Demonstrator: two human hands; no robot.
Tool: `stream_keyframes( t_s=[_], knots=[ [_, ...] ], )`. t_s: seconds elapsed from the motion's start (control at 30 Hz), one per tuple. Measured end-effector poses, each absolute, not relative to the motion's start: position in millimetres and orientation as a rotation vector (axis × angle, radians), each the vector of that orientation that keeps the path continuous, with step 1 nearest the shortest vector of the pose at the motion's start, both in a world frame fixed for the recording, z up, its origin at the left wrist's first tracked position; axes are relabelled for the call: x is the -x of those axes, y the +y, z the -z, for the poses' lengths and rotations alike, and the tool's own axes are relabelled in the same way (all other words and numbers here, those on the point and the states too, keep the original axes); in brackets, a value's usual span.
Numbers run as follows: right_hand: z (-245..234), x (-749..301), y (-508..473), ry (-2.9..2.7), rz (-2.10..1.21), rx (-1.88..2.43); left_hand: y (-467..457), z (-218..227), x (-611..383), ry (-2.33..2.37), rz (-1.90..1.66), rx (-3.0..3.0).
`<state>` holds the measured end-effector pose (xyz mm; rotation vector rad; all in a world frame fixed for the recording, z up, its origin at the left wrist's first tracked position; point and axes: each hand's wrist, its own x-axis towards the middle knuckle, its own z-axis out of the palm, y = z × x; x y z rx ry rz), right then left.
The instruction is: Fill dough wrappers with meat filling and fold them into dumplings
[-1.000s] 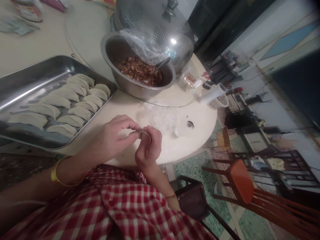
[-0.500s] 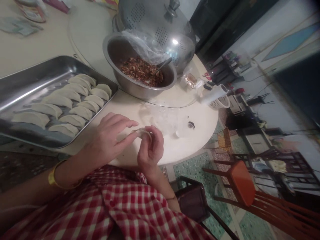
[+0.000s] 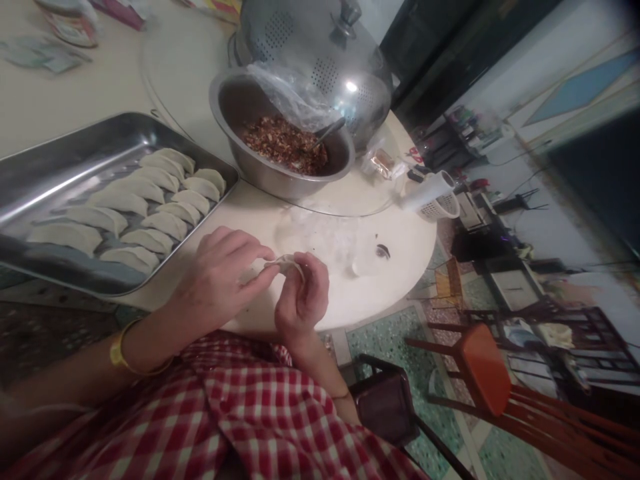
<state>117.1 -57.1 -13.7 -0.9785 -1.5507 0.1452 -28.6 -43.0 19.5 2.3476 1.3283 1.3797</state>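
Observation:
A pale folded dumpling is held between my two hands above the table's near edge. My left hand, with a gold bangle on its wrist, pinches the dumpling's left end between thumb and fingertips. Curled around the other end is my right hand, which covers much of the dough. To the left, a metal tray holds several finished dumplings in two rows. Behind my hands stands a steel bowl of reddish-brown chopped filling, with a spoon handle leaning in it.
A perforated metal dome cover stands behind the bowl, and a plastic bag drapes over its rim. A white basket sits at the table's right edge. Below are a dark stool and an orange chair.
My left index finger has come down onto the thumb and closed on the dumpling's edge. My right hand has barely moved. The view has shifted slightly.

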Motion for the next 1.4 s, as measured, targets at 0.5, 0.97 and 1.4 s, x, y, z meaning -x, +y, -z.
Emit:
stream_keyframes(
  t_s=[0.5, 0.97, 1.4],
  knots=[
    [20.2, -118.4, -58.1, -1.384, -0.426, 1.005, -43.2, -15.5, 27.9, 1.368, -1.390, -2.380],
    [9.9, -117.4, -59.0, -1.383, -0.599, 1.013, -40.7, -16.7, 23.7, 1.349, -1.347, -2.444],
    [11.1, -117.5, -59.4, -1.438, -0.549, 1.055, -41.7, -18.5, 20.0, 1.424, -1.291, -2.479]
  ],
)
